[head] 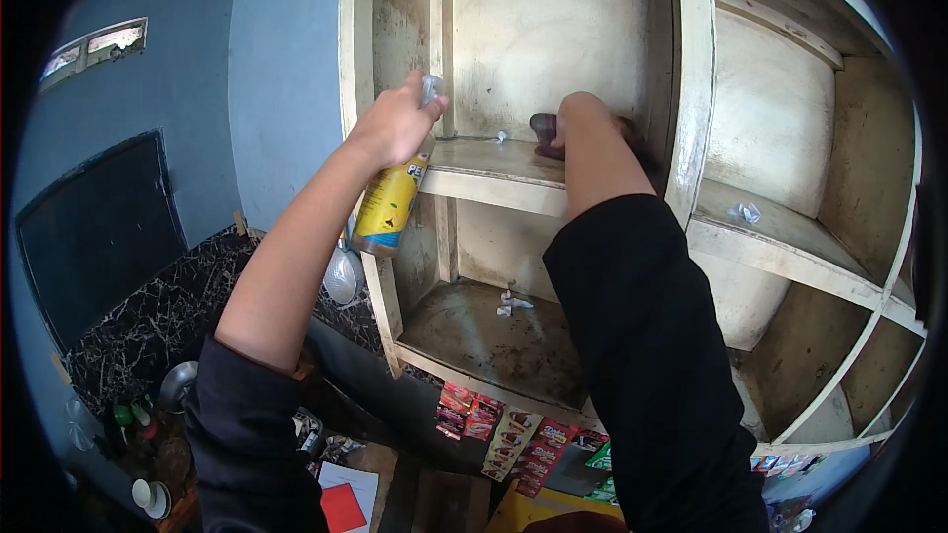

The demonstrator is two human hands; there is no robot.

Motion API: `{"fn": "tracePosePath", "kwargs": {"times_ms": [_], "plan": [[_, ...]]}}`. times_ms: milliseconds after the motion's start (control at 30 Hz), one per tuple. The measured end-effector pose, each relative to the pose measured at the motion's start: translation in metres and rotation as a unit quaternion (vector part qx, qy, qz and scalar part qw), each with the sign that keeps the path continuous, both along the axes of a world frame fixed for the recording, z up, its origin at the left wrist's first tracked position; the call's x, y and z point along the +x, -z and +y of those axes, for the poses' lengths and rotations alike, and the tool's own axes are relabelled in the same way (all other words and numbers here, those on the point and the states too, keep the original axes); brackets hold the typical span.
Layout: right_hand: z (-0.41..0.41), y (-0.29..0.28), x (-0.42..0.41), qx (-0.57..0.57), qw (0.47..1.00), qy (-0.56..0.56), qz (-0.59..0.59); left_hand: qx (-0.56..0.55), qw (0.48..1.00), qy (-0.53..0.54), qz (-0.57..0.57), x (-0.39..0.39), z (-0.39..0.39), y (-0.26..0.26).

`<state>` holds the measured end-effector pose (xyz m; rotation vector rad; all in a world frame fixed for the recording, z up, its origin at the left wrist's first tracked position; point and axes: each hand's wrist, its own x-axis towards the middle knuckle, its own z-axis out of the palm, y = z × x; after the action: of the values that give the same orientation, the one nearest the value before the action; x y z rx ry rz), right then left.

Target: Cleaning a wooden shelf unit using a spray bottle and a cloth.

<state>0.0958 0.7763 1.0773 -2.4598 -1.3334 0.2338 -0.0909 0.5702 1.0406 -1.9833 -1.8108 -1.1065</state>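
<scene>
My left hand (400, 122) grips a spray bottle (389, 203) by its neck, just under the clear trigger head. The bottle has a yellow and blue label with writing and hangs slightly tilted in front of the cabinet's left upright. Inside the upper compartment, my right hand (581, 122) presses a dark maroon cloth (546, 137) onto the shelf board (492, 161), near the right side wall. My forearm hides part of the cloth. A small crumpled white scrap (501, 137) lies on that board, left of the cloth. The cream cabinet (548, 52) shows brownish stains on its panels.
White scraps (512, 303) lie on the stained lower shelf (466, 333), and crumpled plastic (744, 212) on the right-hand shelf. Strips of sachets (511, 440) hang below the cabinet. A metal ladle (344, 275) hangs at its left edge. Kitchenware, including a white cup (144, 493), stands lower left.
</scene>
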Motion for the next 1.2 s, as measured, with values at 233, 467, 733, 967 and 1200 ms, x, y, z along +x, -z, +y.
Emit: {"fn": "tracePosePath", "kwargs": {"times_ms": [233, 467, 733, 967, 1200], "plan": [[-0.043, -0.016, -0.011, -0.148, 0.936, -0.260, -0.186, 0.006, 1.000, 0.007, 0.005, -0.014, -0.020, -0.001], [-0.081, -0.034, 0.018, 0.117, 0.808, -0.578, 0.008, 0.034, 0.999, -0.009, 0.027, -0.026, -0.026, 0.001], [-0.001, -0.015, 0.018, -0.124, 0.941, -0.263, -0.173, 0.023, 0.999, 0.035, -0.006, -0.027, -0.065, 0.020], [-0.082, 0.001, -0.076, -0.036, 0.843, -0.498, -0.199, 0.019, 0.999, 0.043, 0.012, -0.044, -0.072, 0.045], [-0.148, -0.001, -0.037, 0.193, 0.706, -0.680, 0.041, 0.133, 0.989, 0.049, -0.052, -0.022, -0.028, 0.007]]}}
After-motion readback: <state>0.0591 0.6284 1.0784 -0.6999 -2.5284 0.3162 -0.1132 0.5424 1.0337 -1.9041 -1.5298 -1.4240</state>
